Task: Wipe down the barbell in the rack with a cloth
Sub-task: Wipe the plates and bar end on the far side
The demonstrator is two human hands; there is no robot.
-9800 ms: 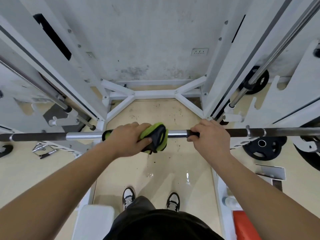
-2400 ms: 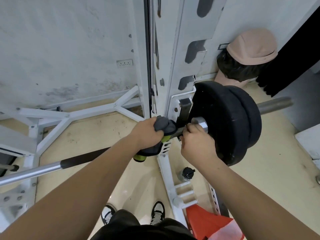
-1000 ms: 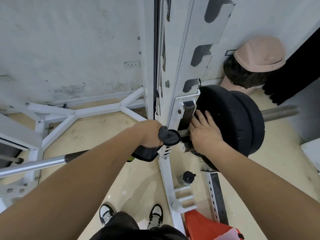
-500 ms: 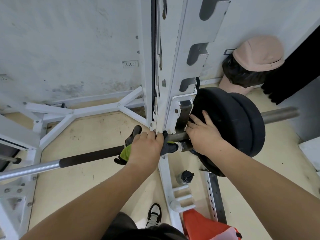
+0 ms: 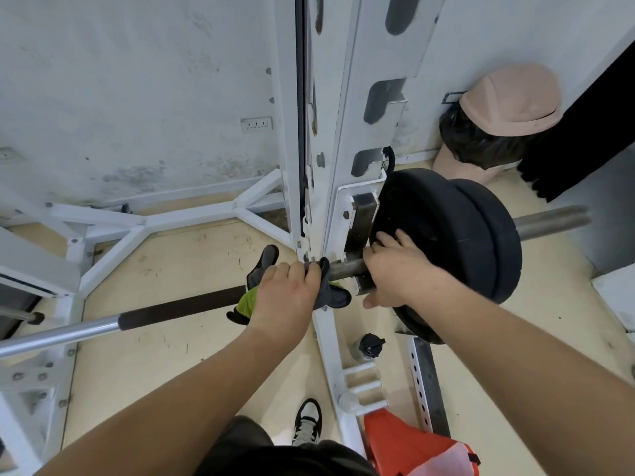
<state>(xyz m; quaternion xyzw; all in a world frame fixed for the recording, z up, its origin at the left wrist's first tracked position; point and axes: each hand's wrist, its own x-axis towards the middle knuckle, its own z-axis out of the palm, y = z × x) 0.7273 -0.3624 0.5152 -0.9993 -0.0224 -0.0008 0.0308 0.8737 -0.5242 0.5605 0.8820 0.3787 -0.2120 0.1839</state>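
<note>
pink bin (image 5: 508, 104) by wall | black-capped bottle (image 5: 367, 345) on floor | orange bag (image 5: 405, 444), perhaps

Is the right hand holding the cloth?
No, the left hand grips the cloth around the bar, while the right hand rests open against the plate.

Person wearing black clothing and a black-and-white sneaker, arms bare.
The left hand (image 5: 281, 297) and right hand (image 5: 398, 269) are showing bare, and both forearms are running uncovered to the lower edge of the view. Black fabric (image 5: 275, 455) is covering the lower body at the bottom of the view. One low sneaker (image 5: 307, 424) is peeking out just beyond it, white with black panels.
</note>
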